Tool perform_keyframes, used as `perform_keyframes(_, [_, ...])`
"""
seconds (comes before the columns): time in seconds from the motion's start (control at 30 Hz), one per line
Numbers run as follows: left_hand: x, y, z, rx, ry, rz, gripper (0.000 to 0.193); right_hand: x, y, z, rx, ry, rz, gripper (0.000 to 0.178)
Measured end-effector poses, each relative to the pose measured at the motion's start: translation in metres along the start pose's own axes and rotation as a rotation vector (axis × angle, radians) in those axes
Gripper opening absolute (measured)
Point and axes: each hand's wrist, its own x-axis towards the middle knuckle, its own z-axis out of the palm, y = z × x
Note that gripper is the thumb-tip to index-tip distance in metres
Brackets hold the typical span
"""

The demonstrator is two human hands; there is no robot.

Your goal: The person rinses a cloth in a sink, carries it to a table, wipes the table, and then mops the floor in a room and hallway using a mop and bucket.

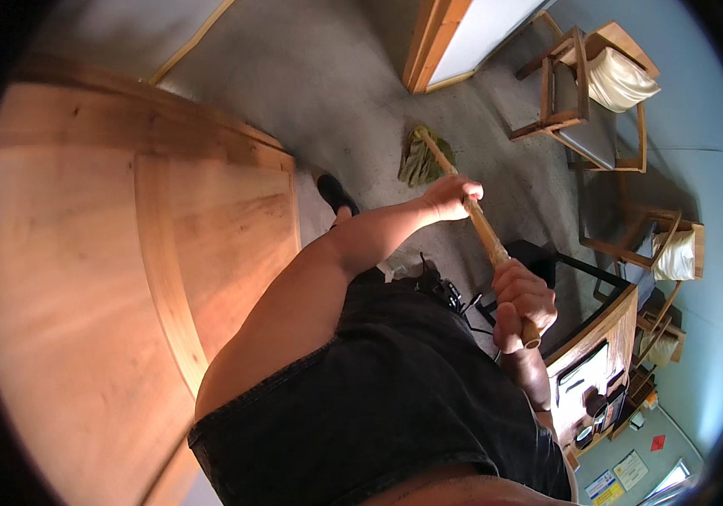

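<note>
A mop's wooden pole (pixel 486 232) runs slantwise from the floor up toward my body. Its greenish cloth head (pixel 425 160) rests on the grey floor ahead of me. My left hand (pixel 452 198), with the arm stretched forward, is closed round the pole lower down, nearer the cloth. My right hand (pixel 523 305) grips it close to the upper end, and the round cut tip pokes out below that fist. Beyond my left forearm, one black shoe (pixel 338 194) of mine shows on the floor.
A large wooden door or panel (pixel 83 244) stands close on my left. Ahead is a wood-framed wall corner (pixel 435 46). Wooden chairs with cream cushions, such as the far one (pixel 585 101), line the right wall. A desk (pixel 623 333) with papers and small items stands near my right arm.
</note>
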Motion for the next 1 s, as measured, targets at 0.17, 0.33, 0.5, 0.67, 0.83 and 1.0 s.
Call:
perform_keyframes(0.17, [0.033, -0.052, -0.126, -0.046, 0.143, -0.15, 0.008, 0.125, 0.058, 0.06, 0.067, 0.041, 0.046, 0.031])
perform_keyframes(0.33, [0.019, -0.084, -0.215, -0.009, 0.27, -0.263, 0.013, 0.227, 0.089, 0.101, 0.218, 0.055, 0.129, 0.035])
perform_keyframes(0.5, [-0.022, -0.125, -0.274, 0.049, 0.337, -0.374, 0.012, 0.266, 0.122, 0.151, 0.375, 0.041, 0.176, 0.028])
perform_keyframes(0.67, [-0.041, -0.138, -0.31, 0.088, 0.464, -0.452, 0.014, 0.307, 0.15, 0.165, 0.415, -0.085, 0.309, 0.027])
perform_keyframes(0.83, [0.008, -0.155, -0.338, 0.073, 0.609, -0.324, 0.023, 0.373, 0.144, 0.166, 0.414, -0.161, 0.251, 0.03])
perform_keyframes(1.0, [0.114, -0.175, -0.392, -0.054, 0.649, -0.27, 0.024, 0.463, 0.169, 0.141, 0.276, -0.403, 0.037, 0.028])
